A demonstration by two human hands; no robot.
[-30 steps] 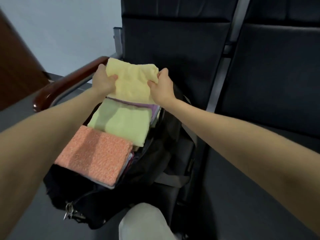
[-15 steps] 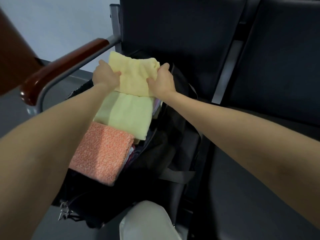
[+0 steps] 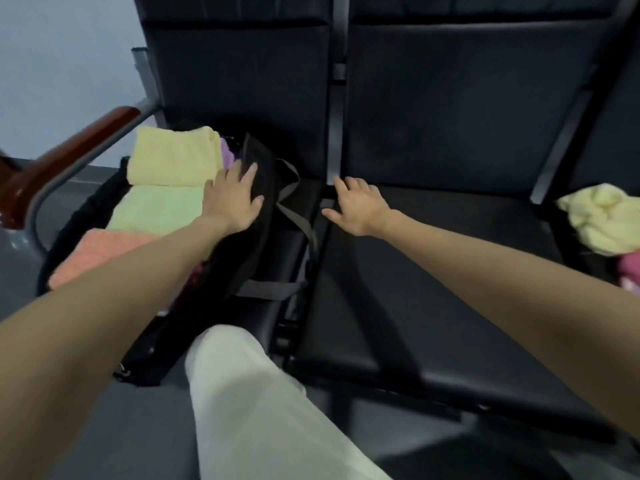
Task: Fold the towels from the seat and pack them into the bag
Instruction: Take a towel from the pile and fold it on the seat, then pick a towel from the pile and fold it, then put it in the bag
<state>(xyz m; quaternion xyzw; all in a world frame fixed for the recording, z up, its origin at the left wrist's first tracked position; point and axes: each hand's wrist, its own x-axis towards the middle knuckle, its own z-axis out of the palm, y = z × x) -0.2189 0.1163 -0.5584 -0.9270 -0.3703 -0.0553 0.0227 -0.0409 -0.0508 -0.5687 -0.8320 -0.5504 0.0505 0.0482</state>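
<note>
A black bag (image 3: 256,216) lies open on the left seat. Inside it, folded towels lie in a row: a yellow towel (image 3: 173,157) at the far end, a light green towel (image 3: 156,211) in the middle, an orange towel (image 3: 93,254) nearest me. My left hand (image 3: 233,197) rests open on the bag's right edge beside the towels, holding nothing. My right hand (image 3: 356,206) hovers open over the gap between the seats, fingers spread. A crumpled yellow towel (image 3: 602,216) lies unfolded on the far right seat, with a pink towel (image 3: 628,268) below it.
The black middle seat (image 3: 433,271) lies between the bag and the loose towels. A wooden armrest (image 3: 69,161) borders the bag on the left. My leg in white trousers (image 3: 256,403) stands in front of the seats. Grey bag straps (image 3: 298,216) drape over the seat edge.
Both hands let go of the yellow towel, which now lies in the bag. The left hand moved onto the bag's edge, the right hand moved rightward. The view swung right.
</note>
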